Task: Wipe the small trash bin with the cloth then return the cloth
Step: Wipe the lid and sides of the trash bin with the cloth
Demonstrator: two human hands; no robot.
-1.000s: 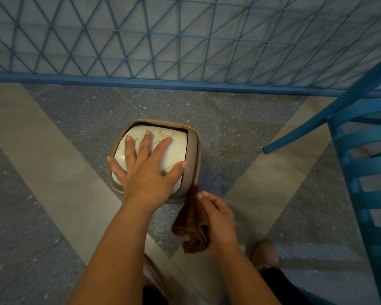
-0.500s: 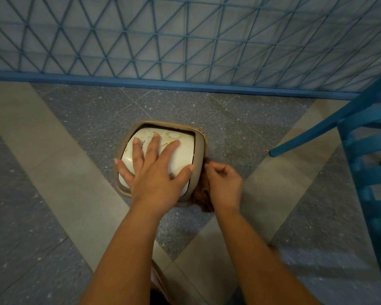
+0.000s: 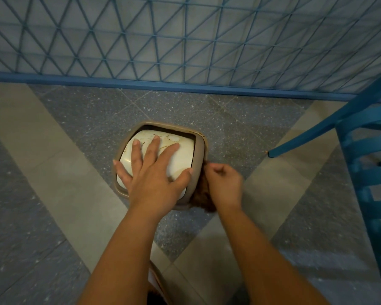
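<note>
A: Small trash bin on the tiled floor, near the blue lattice fence. Cream swing lid smeared with brownish streaks, set in a tan rim.

B: Left hand?

A: Flat on the lid, fingers straight and spread, pressing down. Holding nothing; apparently steadying the bin.

B: Right hand?

A: Fingers curled, gripping a brown cloth. Cloth bunched, pressed against the bin's right side wall, just below the rim.

B: Key relation for the next stroke?

A: Bin directly left of the gripping hand, touching through the cloth. Side wall running down away from the camera, so stroke axis probably vertical along that wall or around toward the near corner. Right hand nearer the unwiped sides; left better kept as brace.

B: Progress?

A: Judged mid-wipe; lid stains still present, cloth not yet returned. Return spot not visible.

B: Nearby?

A: Blue chair at right, well apart from the bin.
</note>
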